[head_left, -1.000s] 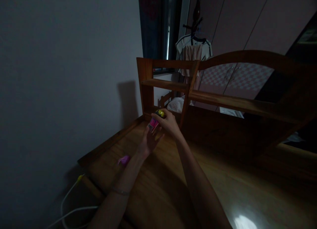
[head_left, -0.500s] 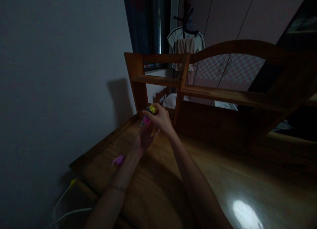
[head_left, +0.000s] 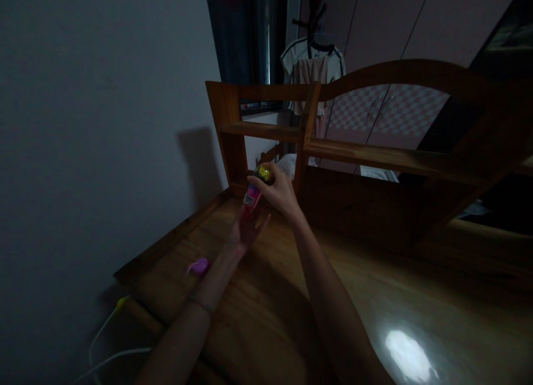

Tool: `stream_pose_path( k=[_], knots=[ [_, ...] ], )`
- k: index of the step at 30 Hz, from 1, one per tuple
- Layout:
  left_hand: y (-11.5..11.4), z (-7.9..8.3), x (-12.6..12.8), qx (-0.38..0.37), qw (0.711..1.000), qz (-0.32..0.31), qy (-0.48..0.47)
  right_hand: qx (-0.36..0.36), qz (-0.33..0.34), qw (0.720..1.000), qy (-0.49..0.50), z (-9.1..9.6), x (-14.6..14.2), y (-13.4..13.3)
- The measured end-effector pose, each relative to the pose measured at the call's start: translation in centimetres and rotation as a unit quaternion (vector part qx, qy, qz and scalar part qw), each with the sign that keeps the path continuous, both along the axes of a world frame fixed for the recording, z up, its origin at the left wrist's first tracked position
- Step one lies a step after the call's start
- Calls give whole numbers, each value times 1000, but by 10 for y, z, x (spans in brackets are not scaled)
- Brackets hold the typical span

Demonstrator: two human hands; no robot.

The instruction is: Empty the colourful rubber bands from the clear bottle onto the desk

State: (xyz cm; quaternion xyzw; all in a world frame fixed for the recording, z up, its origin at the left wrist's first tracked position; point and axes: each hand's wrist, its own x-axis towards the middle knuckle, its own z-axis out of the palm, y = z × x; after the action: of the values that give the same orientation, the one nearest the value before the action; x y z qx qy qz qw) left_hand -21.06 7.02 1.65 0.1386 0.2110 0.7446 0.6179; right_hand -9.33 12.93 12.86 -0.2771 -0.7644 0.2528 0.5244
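My right hand (head_left: pixel 280 190) is closed around the top of a small pink bottle-like container (head_left: pixel 251 196), which has a printed label and a yellow-and-black upper end. It is held tilted, with its pink end down toward my left hand (head_left: pixel 249 229). That left hand lies palm up just below, fingers apart; whether the container touches the palm I cannot tell. A small purple object (head_left: pixel 201 266) with a pale string or strip rests on the wooden desk (head_left: pixel 266 296), left of my left forearm.
A wooden shelf unit (head_left: pixel 266 130) rises along the desk's far edge. The pale wall (head_left: pixel 104 124) borders the left side. A white cable (head_left: pixel 120 353) with a yellow piece hangs at the lower left. Clothes (head_left: pixel 312 68) hang on a stand behind the shelf.
My right hand and the container have shifted slightly right and up, away from my left hand. More of the pink body and label shows now, and the left palm is more exposed.
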Motion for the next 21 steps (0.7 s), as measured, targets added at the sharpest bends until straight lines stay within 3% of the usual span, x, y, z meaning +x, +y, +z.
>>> stream_pose_path(
  k=[11,16,21],
  knots=[
    [12,-14,-10,-42,999,27,11,55,29,998,-29,-2,0,-4],
    [6,-10,-12,-63,997,28,33,103,55,992,-56,-1,1,-6],
    [-4,-10,-15,-78,993,54,69,97,51,991,-72,-2,2,-4]
  ],
)
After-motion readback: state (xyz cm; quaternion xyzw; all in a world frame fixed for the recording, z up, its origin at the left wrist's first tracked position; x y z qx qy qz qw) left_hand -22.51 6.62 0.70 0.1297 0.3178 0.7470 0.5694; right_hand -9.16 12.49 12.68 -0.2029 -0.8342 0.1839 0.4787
